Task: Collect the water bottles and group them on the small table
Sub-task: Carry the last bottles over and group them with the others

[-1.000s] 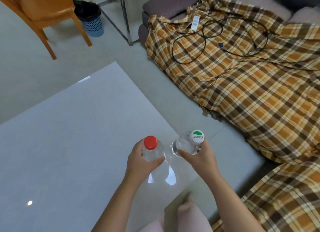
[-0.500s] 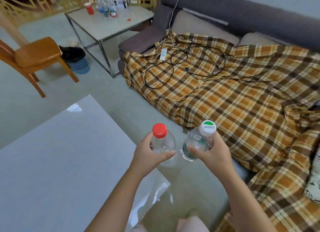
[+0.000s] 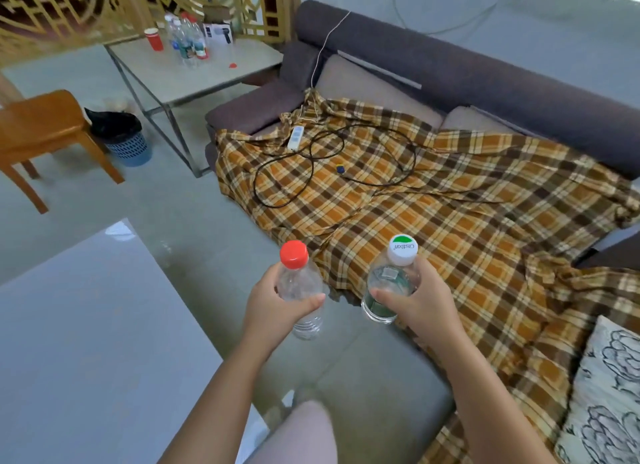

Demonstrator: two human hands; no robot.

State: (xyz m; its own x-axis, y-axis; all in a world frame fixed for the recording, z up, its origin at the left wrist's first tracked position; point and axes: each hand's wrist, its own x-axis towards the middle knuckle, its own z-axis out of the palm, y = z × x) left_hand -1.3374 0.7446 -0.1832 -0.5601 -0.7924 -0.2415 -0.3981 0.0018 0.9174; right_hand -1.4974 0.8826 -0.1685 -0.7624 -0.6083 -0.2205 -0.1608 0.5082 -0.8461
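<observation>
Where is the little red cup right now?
The red cup stands on the small table at the head view's upper left, just left of a cluster of water bottles.

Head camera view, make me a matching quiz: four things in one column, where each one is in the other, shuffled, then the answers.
1. red-capped bottle
2. white-capped bottle
3. red cup
4. power strip

A. on the plaid blanket
B. in the right hand
C. on the small table
D. in the left hand

Pairs: 1-D, 2-B, 3-C, 4-A
</observation>
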